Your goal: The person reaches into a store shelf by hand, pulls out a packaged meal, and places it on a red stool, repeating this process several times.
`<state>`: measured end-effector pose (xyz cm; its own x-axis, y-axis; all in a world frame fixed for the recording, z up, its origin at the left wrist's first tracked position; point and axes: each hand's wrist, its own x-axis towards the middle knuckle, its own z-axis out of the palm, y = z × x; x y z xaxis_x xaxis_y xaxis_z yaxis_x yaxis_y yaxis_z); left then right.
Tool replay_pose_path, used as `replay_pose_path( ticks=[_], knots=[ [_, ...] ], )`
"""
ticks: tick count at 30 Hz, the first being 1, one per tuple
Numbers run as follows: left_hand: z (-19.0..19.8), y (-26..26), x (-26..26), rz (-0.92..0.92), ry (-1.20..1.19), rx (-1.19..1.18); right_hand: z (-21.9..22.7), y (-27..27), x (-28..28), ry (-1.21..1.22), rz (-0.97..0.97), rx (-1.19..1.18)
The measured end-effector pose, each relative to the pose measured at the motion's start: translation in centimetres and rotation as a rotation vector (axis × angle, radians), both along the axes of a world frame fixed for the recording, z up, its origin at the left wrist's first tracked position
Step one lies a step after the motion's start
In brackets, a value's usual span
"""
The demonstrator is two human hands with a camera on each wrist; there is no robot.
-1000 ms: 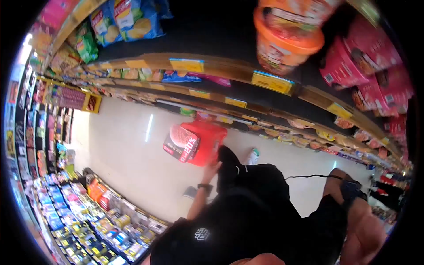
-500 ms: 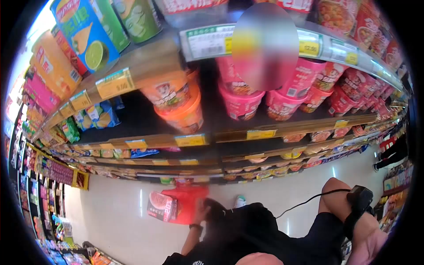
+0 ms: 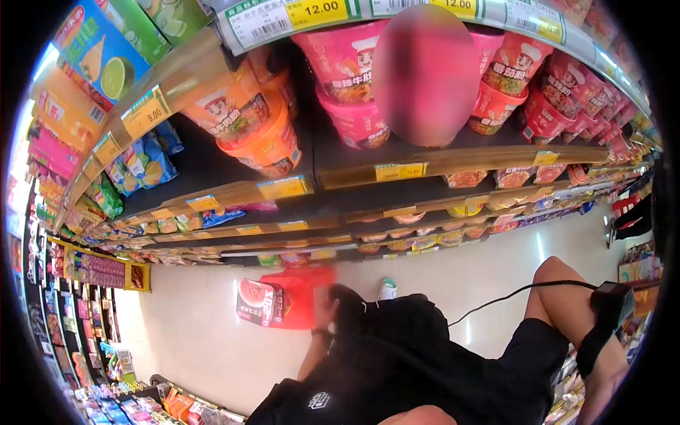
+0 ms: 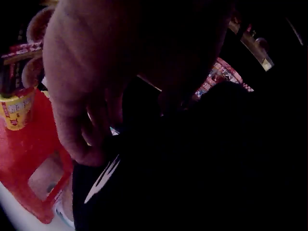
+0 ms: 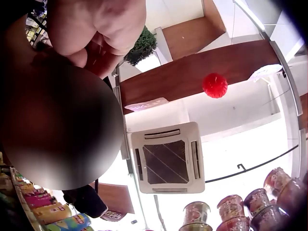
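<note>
In the head view my left hand [image 3: 324, 308] is at the right side of a red shopping basket [image 3: 303, 287], which hangs above the floor. A red and black package [image 3: 262, 302] with a round picture lies in it. In the left wrist view the fingers [image 4: 86, 154] curl down beside black cloth [image 4: 192, 168]; the grip itself is hidden. A yellow cup [image 4: 18, 110] sits in the basket there. My right arm is bent with the hand [image 5: 98, 29] raised beside a blurred oval; its fingers are partly hidden, so I cannot tell whether they hold anything.
Store shelves in front hold orange tubs [image 3: 255, 131], pink tubs [image 3: 347, 78] and blue chip bags [image 3: 145, 166]. A wooden shelf edge [image 3: 382, 170] carries price tags. A cable [image 3: 496, 297] runs to the wrist camera [image 3: 613, 304]. Another person [image 3: 630, 219] stands at far right.
The head view has swung, bringing the upper shelves and pink tubs into sight. The basket appears lower and further left than a second ago, with my left hand still at its side. My right arm stays bent.
</note>
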<state>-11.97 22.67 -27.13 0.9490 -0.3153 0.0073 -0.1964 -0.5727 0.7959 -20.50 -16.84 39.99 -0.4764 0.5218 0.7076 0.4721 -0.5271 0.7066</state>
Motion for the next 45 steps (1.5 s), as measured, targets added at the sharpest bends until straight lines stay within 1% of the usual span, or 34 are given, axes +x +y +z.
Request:
replay_pose_path(
  ticks=[1,3,4,6,8,10,11,12,14,15,16,17,18,19,21,22,24,25,26,27,28,31,37,39,41,43,44,45],
  knots=[
    [-2.3,0.7,-0.4,0.035,-0.143,0.075,0.0,0.1,0.2,-0.008,0.0,0.0],
    [-5.5,1.1,-0.1,0.061,-0.238,0.094,0.1,0.0,-0.2,-0.023,-0.011,-0.008],
    [-6.5,1.4,-0.1,0.057,-0.182,0.047,0.2,0.2,-0.4,-0.026,-0.015,-0.008],
    [-6.3,1.9,-0.4,0.058,-0.001,0.043,0.3,0.2,-0.6,-0.04,-0.023,-0.004],
    [-4.1,1.3,-0.8,0.059,0.243,0.139,0.4,0.0,-0.7,-0.063,-0.03,0.009],
    [-2.7,1.3,-0.3,0.02,0.386,0.188,0.2,0.2,-1.1,-0.099,-0.051,0.003],
    [-2.2,1.1,0.0,0.042,0.518,0.068,0.2,0.3,-1.2,-0.113,-0.066,-0.001],
    [-1.0,1.3,-0.1,0.056,0.545,0.045,0.2,0.0,-1.2,-0.12,-0.071,-0.004],
    [1.7,-0.3,-0.3,0.097,0.598,-0.033,0.6,-0.2,-1.1,-0.134,-0.08,-0.018],
    [2.7,-0.2,-0.4,0.061,0.685,-0.148,0.7,0.0,-0.9,-0.145,-0.071,-0.029],
    [1.5,0.0,-0.1,0.084,0.689,-0.045,0.7,0.1,-0.9,-0.161,-0.063,-0.037],
    [1.4,0.3,-0.1,0.114,0.694,0.061,0.8,0.1,-0.8,-0.182,-0.053,-0.045],
    [-0.1,1.1,-0.2,0.14,0.702,0.165,1.0,-0.2,-0.8,-0.208,-0.04,-0.052],
    [-0.3,1.3,-0.3,0.136,0.701,0.191,1.3,-0.4,-0.8,-0.246,-0.027,-0.076],
    [-0.5,1.4,-0.5,0.104,0.685,0.147,2.1,-1.0,-0.8,-0.357,0.015,-0.141],
    [0.3,0.7,-0.5,0.082,0.68,0.115,0.6,-1.0,-2.4,-0.157,-0.09,-0.043],
    [0.2,0.6,-0.5,0.064,0.665,0.087,-1.7,-0.5,-5.0,0.209,-0.384,0.186],
    [0.3,0.9,-0.7,0.069,0.662,0.084,-1.4,0.3,-7.2,0.301,-0.562,0.317],
    [0.6,1.1,-0.7,0.079,0.669,0.084,-1.0,0.3,-6.4,0.273,-0.463,0.226],
    [0.7,1.2,-1.0,0.09,0.681,0.085,-0.8,-0.5,-4.7,0.192,-0.34,0.129],
    [0.7,1.5,-1.4,0.091,0.691,0.09,-0.5,-1.3,-3.4,0.133,-0.272,0.072],
    [1.3,0.8,-1.1,0.081,0.704,0.088,-0.7,-2.0,-1.6,0.088,-0.232,0.009],
    [1.6,1.1,-0.8,0.065,0.684,0.113,-1.8,-2.9,-0.1,0.023,-0.176,0.018],
    [2.1,1.0,-0.6,0.051,0.665,0.117,-2.6,-3.4,0.2,-0.032,-0.162,0.049],
    [2.3,0.6,-0.3,0.026,0.655,0.123,-4.3,-3.9,0.7,-0.079,-0.149,0.136],
    [2.9,-0.6,0.4,0.008,0.607,0.13,-7.8,-3.5,1.5,-0.102,-0.092,0.288],
    [3.2,-1.0,1.1,0.006,0.568,0.139,-10.4,-2.6,2.1,-0.08,-0.038,0.4],
    [3.3,-0.9,1.2,0.004,0.508,0.151,-13.2,-1.5,2.7,0.008,0.009,0.524]
  ],
)
